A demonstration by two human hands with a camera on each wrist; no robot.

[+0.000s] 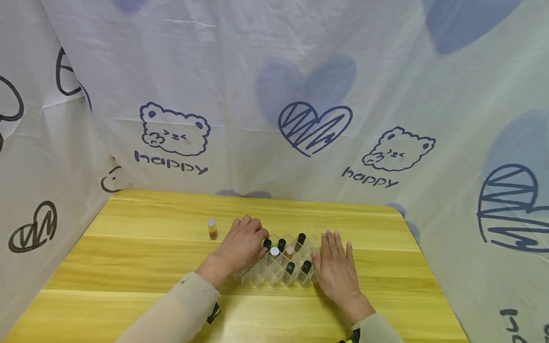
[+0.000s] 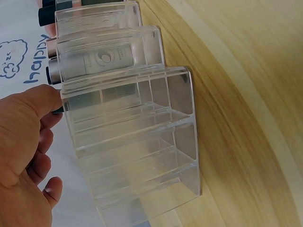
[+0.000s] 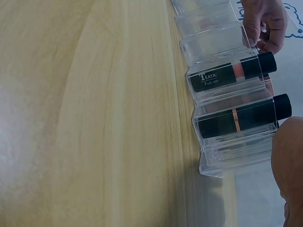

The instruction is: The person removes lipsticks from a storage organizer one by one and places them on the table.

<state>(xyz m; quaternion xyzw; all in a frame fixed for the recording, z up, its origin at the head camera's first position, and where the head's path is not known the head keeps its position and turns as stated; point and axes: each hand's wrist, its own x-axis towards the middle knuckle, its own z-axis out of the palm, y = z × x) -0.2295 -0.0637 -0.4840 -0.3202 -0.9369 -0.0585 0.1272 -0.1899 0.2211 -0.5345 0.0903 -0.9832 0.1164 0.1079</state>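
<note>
A clear acrylic lipstick organizer point(image 1: 259, 275) with diamond-shaped slots stands on the table. My left hand point(image 1: 244, 243) reaches over its left part, thumb and fingers pinching the black cap of a lipstick point(image 1: 267, 244) in a back slot. In the left wrist view the thumb hides most of that cap. Beside the organizer's right end lies my right hand point(image 1: 336, 271), fingers straight, thumb at the clear wall. Several other tubes stand in the slots, among them a white-capped tube point(image 1: 274, 252), a pinkish-capped tube point(image 1: 289, 251) and a black lipstick with a copper band point(image 3: 236, 120).
On the wooden table point(image 1: 141, 267), left of the organizer, stands a small tube point(image 1: 212, 229) with a pale cap and brownish-orange contents. A white curtain point(image 1: 240, 143) with bear and heart prints hangs behind the table's back edge and along both sides.
</note>
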